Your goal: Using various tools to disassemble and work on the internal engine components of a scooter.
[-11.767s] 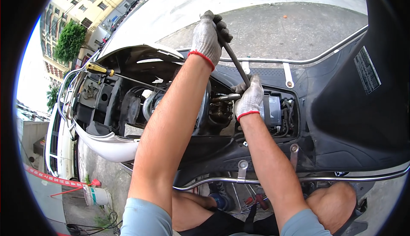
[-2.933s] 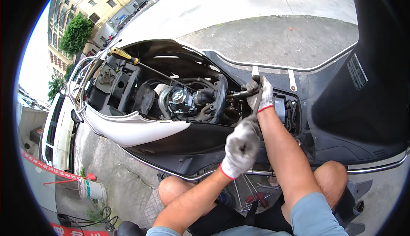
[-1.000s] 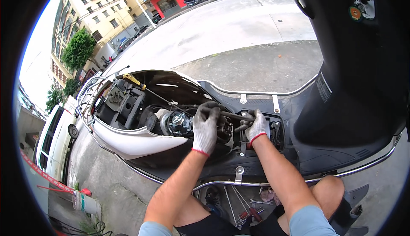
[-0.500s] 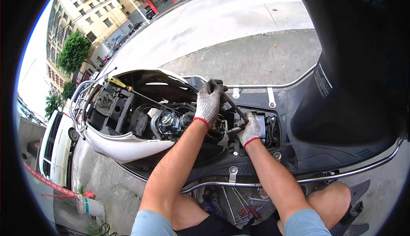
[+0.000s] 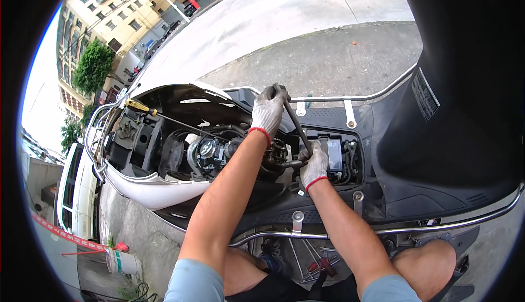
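My left hand (image 5: 268, 109), in a white knit glove with a dark palm and red cuff, is closed round the upper end of a long dark socket wrench (image 5: 297, 124). Lower down and to the right, my gloved right hand (image 5: 315, 164) grips the wrench near its head. From there a short dark socket (image 5: 291, 164) points left to the exposed scooter engine (image 5: 275, 157); whether it is seated on a bolt, I cannot tell. Just right of that hand lies a battery (image 5: 334, 155) in an open floorboard compartment.
A yellow-handled screwdriver (image 5: 141, 106) lies across the open scooter body. Chrome rails (image 5: 383, 231) edge the floorboard. Several tools with red handles (image 5: 322, 267) lie on the ground between my legs. A white bucket (image 5: 123, 262) and a parked white van (image 5: 82, 192) are at left.
The wrench's socket has moved left, up against the engine, and my right hand has shifted left with it. My left hand still holds the handle's upper end. The view has shifted slightly.
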Demonstrator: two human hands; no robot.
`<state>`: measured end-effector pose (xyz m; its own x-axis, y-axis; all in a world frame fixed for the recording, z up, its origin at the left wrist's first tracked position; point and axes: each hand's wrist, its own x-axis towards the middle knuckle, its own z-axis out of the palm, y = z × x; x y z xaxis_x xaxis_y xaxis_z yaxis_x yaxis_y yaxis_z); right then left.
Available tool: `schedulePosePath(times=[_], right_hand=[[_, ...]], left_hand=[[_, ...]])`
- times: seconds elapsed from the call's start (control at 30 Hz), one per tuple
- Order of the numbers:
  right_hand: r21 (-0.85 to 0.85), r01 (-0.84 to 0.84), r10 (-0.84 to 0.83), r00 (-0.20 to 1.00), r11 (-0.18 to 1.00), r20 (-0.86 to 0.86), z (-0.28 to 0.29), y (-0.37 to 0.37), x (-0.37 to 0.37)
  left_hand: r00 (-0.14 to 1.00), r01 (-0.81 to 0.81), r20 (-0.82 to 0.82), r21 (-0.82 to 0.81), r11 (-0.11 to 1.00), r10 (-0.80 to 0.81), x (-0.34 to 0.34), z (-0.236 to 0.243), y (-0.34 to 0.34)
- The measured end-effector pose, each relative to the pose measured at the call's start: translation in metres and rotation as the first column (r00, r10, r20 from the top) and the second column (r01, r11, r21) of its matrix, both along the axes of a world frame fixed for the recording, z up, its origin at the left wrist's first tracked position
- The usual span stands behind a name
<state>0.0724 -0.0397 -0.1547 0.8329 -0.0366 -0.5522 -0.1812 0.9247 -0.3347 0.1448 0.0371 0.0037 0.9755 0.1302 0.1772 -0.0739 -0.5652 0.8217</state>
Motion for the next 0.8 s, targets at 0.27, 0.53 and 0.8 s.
schedulePosePath(times=[0.27, 0.53, 0.8], right_hand=[[-0.046, 0.003, -0.001, 0.999, 0.999, 0.041, -0.004, 0.002, 0.008], [-0.158, 0.003, 0.015, 0.994, 0.987, 0.11, -0.006, 0.004, 0.009], [-0.168, -0.026, 0.02, 0.999, 0.985, -0.032, -0.005, 0.0, 0.023]], left_hand=[[0.976, -0.094, -0.174, -0.876, 0.474, -0.128, 0.017, 0.003, -0.011], [0.99, -0.068, -0.125, -0.833, 0.549, -0.068, -0.009, 0.02, -0.009], [0.995, -0.058, -0.099, -0.745, 0.665, -0.025, -0.009, 0.021, -0.01]])
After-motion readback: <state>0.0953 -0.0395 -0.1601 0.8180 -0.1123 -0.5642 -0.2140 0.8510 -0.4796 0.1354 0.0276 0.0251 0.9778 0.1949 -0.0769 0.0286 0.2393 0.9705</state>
